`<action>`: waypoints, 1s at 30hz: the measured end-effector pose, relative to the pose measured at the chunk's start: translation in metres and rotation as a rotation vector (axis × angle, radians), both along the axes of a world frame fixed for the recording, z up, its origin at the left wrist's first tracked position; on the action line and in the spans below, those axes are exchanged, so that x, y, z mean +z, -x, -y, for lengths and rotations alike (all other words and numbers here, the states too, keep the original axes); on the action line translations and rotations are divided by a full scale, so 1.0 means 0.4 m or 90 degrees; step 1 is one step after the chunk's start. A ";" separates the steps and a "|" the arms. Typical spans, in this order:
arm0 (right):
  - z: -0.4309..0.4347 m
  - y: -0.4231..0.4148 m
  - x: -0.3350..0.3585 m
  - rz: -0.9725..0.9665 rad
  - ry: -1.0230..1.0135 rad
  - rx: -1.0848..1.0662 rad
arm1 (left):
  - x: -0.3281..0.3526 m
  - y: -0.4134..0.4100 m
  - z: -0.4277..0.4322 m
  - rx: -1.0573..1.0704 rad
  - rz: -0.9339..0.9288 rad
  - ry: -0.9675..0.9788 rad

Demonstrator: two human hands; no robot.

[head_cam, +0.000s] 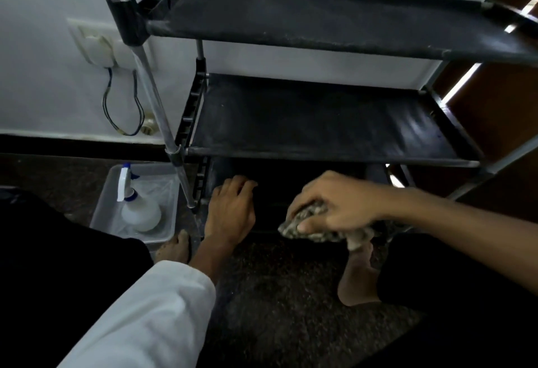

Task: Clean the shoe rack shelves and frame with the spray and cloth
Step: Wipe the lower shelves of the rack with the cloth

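Black shoe rack (320, 123) by a white wall, left hand (231, 210) resting flat-fingered on its bottom shelf (279, 181), right hand (334, 204) clutching a crumpled cloth (314, 233) at that shelf's front edge, spray bottle (139, 207) standing in a tray (174, 201) left of the rack.

The left arm wears a loose white sleeve (151, 318), plain and softly creased, with a wide open cuff that ends short of the left hand (231, 210). The right forearm (436, 216) is uncovered down to the right hand (334, 204). Black trousers (58, 251) cover both legs. The left foot (174, 248) and right foot (358, 280) are bare.
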State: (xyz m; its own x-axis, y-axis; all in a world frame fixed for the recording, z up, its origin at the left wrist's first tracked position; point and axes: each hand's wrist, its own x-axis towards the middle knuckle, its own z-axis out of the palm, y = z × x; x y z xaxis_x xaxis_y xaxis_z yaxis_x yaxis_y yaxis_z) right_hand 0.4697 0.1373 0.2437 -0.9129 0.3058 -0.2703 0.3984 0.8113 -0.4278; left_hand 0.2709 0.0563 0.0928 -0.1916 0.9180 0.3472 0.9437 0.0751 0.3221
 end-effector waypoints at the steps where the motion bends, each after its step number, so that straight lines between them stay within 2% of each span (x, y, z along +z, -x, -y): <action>1: 0.008 0.009 -0.051 0.037 0.008 -0.006 | -0.008 0.007 0.004 0.019 0.021 0.007; 4: -0.006 0.020 -0.172 0.097 0.014 -0.055 | -0.034 0.026 0.004 0.065 0.081 0.010; 10: -0.066 0.063 -0.266 -0.067 -0.063 -0.316 | -0.088 0.035 -0.003 0.123 0.176 0.048; 12: -0.097 0.092 -0.295 -0.062 -0.079 -0.352 | -0.102 0.041 0.004 0.123 0.178 0.061; 18: -0.162 0.187 -0.392 -0.042 -0.075 -0.350 | -0.139 0.071 0.023 0.102 0.126 0.100; 22: -0.155 0.266 -0.430 -0.053 -0.056 -0.283 | -0.153 0.067 0.023 0.107 0.102 0.115; 26: -0.131 0.349 -0.442 -0.143 -0.027 -0.205 | -0.155 0.057 0.023 0.132 0.137 0.111; 30: -0.124 0.421 -0.461 -0.175 -0.040 -0.080 | -0.148 0.054 0.039 0.135 0.204 0.085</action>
